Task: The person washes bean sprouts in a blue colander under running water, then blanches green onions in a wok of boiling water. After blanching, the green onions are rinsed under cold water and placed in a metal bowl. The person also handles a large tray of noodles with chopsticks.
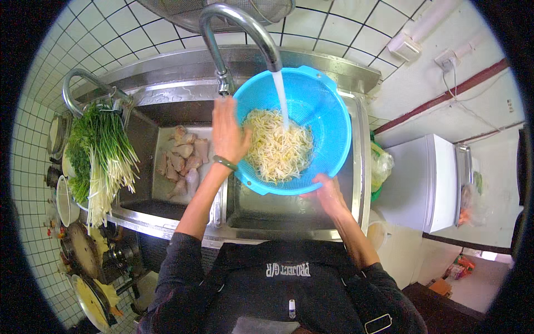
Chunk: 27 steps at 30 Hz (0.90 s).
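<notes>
A blue plastic colander (329, 125) with bean sprouts (279, 146) in it is over the right basin of a stainless steel sink (267, 213). Water runs from the curved metal faucet (240, 12) onto the sprouts. My right hand (329, 192) grips the colander's near right rim. My left hand (230, 129), slightly blurred, is raised at the colander's left side, below the faucet base; whether it touches the rim I cannot tell. A green bangle (225, 163) circles my left wrist. Raw chicken pieces (183, 156) lie in the left basin.
Scallions (110, 154) and leafy herbs (79, 146) lie left of the sink, beside a second faucet (83, 75). Pots and lids (83, 250) stand at the lower left. A metal mesh strainer (179, 12) is behind the faucet. A white cabinet-like box (417, 179) stands to the right.
</notes>
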Motion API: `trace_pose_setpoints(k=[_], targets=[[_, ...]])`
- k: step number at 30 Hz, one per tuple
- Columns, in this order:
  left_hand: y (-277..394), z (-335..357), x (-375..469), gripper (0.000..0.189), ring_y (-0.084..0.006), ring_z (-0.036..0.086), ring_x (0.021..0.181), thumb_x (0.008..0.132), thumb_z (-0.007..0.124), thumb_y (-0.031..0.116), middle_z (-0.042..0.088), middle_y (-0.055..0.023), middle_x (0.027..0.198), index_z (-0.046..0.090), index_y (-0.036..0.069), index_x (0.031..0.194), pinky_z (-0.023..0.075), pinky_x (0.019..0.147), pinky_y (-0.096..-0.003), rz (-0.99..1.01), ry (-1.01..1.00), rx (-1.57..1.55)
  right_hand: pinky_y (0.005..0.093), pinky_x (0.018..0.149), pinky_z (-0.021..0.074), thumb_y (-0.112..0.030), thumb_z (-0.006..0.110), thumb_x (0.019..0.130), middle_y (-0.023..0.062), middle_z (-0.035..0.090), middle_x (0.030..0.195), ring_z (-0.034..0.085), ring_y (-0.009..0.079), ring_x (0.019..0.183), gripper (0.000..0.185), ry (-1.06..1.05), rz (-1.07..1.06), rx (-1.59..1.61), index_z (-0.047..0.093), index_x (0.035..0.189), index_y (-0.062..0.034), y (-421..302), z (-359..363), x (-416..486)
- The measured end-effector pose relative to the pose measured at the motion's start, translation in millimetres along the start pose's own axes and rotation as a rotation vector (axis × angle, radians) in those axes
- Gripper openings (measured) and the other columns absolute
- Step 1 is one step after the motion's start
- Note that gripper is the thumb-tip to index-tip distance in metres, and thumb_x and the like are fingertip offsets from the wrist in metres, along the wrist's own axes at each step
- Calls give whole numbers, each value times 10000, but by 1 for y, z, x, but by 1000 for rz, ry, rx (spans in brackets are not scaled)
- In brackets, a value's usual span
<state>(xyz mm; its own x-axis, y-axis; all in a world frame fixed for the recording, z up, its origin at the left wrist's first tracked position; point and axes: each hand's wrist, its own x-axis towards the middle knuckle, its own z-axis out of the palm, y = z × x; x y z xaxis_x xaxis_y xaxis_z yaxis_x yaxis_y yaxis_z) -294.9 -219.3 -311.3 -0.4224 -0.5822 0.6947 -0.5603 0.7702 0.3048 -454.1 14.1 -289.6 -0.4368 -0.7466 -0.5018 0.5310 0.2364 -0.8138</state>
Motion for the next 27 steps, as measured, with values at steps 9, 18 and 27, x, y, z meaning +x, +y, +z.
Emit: trace_pose_setpoints(k=[9,18,27], targets=[[37,78,42,366,-349,553,944,752,644,186,579,-172,987,538,32,1067,452,820,-431,-155,-350,-336,360,521,604,-102,435,835,216,547,991,642,335,751,376,-66,-5,-160,408,1141,115,-10,21,-22],[101,60,27,222,-332,569,911,772,639,206,590,-125,955,613,52,930,462,793,-447,166,-586,-564,342,463,589,-63,463,831,202,543,964,638,310,698,383,-50,-21,-191,388,1172,97,-4,19,-3],[14,33,58,276,-347,590,964,805,618,209,623,-165,1034,629,58,1035,482,830,-432,-18,-648,-285,299,330,455,-120,546,733,118,526,811,557,225,578,359,-61,100,-63,475,1026,75,-24,-5,1]])
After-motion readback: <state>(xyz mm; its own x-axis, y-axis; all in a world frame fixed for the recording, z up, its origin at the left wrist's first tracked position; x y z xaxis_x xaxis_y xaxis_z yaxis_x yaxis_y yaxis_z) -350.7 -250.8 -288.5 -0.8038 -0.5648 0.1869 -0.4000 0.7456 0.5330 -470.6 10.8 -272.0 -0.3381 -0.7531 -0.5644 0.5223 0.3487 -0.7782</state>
